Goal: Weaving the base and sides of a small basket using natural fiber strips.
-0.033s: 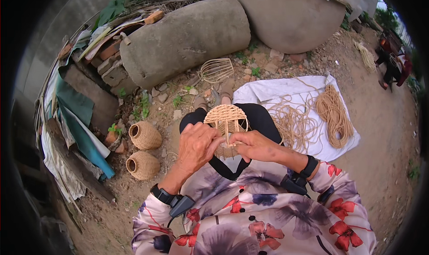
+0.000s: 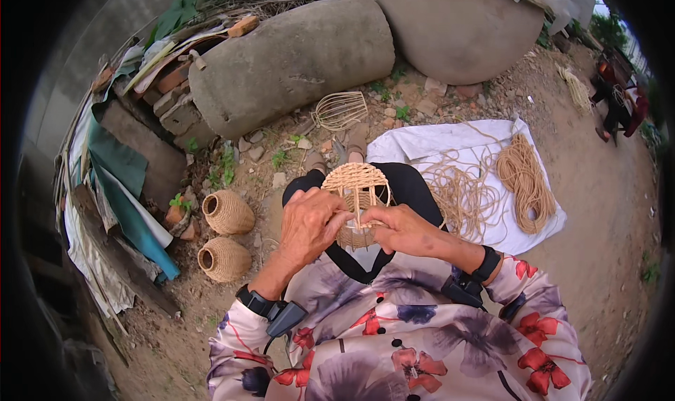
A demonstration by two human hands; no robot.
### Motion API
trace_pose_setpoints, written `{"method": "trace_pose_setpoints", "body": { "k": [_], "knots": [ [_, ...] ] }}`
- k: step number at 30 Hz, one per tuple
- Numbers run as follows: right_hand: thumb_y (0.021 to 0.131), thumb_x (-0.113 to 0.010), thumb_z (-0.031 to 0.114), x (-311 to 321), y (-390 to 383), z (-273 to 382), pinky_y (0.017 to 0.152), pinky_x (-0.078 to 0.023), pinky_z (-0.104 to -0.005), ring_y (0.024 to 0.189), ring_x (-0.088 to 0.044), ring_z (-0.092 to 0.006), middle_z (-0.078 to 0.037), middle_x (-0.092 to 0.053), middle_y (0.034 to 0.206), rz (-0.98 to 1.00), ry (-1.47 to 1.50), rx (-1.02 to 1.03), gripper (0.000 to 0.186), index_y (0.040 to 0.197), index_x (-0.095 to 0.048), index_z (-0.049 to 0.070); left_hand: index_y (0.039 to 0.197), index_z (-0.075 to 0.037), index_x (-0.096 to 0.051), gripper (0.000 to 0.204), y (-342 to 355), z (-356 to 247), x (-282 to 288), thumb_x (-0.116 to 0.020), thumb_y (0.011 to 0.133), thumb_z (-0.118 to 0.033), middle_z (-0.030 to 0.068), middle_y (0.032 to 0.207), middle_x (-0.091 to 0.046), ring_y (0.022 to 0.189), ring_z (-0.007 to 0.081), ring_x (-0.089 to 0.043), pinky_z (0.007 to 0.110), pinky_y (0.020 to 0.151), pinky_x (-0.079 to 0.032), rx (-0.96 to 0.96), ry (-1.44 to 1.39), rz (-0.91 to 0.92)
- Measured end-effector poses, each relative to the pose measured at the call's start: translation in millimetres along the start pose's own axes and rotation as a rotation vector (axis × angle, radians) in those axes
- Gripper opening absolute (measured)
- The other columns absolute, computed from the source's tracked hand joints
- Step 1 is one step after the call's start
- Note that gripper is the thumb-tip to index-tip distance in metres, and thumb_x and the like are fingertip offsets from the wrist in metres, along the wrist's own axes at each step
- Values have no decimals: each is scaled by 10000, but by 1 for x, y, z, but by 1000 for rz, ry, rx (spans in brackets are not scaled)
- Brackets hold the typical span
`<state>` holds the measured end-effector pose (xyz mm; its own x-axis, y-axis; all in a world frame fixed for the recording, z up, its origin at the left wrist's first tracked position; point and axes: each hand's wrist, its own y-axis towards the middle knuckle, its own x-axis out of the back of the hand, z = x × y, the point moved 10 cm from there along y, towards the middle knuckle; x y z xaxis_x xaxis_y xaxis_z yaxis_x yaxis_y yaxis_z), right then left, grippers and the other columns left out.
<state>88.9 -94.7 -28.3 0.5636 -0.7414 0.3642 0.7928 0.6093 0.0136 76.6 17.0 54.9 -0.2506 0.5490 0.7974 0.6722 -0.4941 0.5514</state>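
Between my knees sits a partly woven basket [image 2: 354, 177] of straw-coloured cord. Its far part is closely braided, while nearer me bare upright ribs show with gaps between them. My left hand [image 2: 309, 222] is closed on the basket's left side, thumb and fingertips meeting by the middle ribs. From the right, my right hand [image 2: 408, 231] pinches the near part beside those same ribs, fingers curled. Both sets of fingertips nearly touch. The strand they work on is too small to make out, and the hands partly cover the basket's lower portion.
Two woven round-bellied baskets [image 2: 228, 212] lie at left. A bare rib frame [image 2: 339, 111] rests beyond my feet. On a white sheet [image 2: 401, 146] at right are loose cord [image 2: 460, 197] and a coiled bundle [image 2: 524, 183]. A concrete cylinder [image 2: 295, 60] lies behind; another person [image 2: 619, 99] is far right.
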Motion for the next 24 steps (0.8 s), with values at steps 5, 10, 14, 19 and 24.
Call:
{"method": "trace_pose_setpoints", "body": {
  "k": [5, 10, 14, 19, 24],
  "knots": [
    [849, -568, 104, 17, -11, 33, 601, -515, -455, 627, -655, -352, -196, -625, 682, -220, -412, 132, 269, 1110, -599, 44, 870, -66, -681, 106, 5, 15, -14, -716, 834, -160, 75, 768, -624, 758, 289, -599, 389, 705, -427, 99, -107, 88],
    [827, -619, 91, -3, -13, 51, 574, -524, -438, 661, -669, -332, -144, -660, 752, -187, -696, 361, 365, 1190, -597, 67, 880, -45, -693, 94, 2, 20, -8, -713, 831, -123, 90, 796, -630, 763, 294, -599, 396, 720, -443, 124, -122, 26],
    [830, -625, 102, -12, -11, 53, 570, -524, -441, 650, -665, -338, -142, -651, 736, -104, -771, 336, 357, 1184, -598, 61, 903, -39, -701, 99, -8, 29, -6, -723, 818, -85, 89, 837, -648, 793, 284, -615, 391, 728, -473, 198, -154, 1],
    [813, -628, 106, -22, 0, 43, 584, -530, -458, 645, -670, -363, -185, -649, 713, 36, -817, 225, 370, 1174, -590, 30, 912, -29, -700, 126, -9, 23, 4, -737, 792, -37, 88, 827, -652, 820, 261, -634, 375, 731, -500, 192, -176, -146],
    [800, -604, 97, -20, 10, 34, 587, -529, -458, 642, -678, -350, -201, -646, 681, 287, -703, 151, 402, 1189, -570, 2, 905, -45, -679, 135, -40, 19, 12, -733, 780, -36, 67, 764, -623, 714, 251, -619, 374, 658, -485, 306, -240, -180]
  ]
}}
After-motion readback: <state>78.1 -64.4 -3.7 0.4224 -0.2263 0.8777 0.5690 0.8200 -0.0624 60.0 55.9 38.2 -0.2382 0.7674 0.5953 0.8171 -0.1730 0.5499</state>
